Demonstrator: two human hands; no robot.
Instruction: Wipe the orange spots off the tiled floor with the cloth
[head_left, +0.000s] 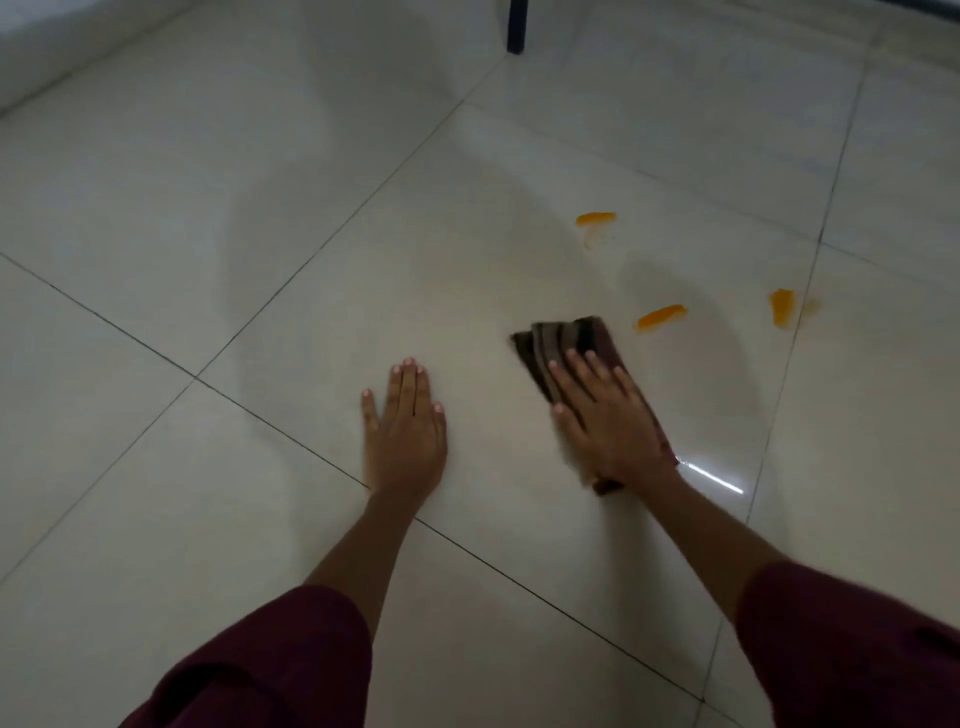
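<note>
Pressing folded brown striped cloth (566, 353) flat on pale glossy tiled floor (260, 260) under my right hand (608, 421), fingers spread on top, not clenched. Three bright orange spots (661, 317) remain beyond cloth, nearest just beside its far corner; faint smears near two. Left hand (405, 431) flat on tile, empty, bracing. Judging wiping barely begun.

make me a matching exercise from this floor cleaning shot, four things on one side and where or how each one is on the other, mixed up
Things:
1. left hand
2. right hand
3. cloth
4. dark post

States:
A. striped, lying on the tiled floor short of the orange spots
B. flat on bare tile, holding nothing
C. standing at the top edge of the view
D. pressing down on fabric

Pairs: 1-B, 2-D, 3-A, 4-C
</note>
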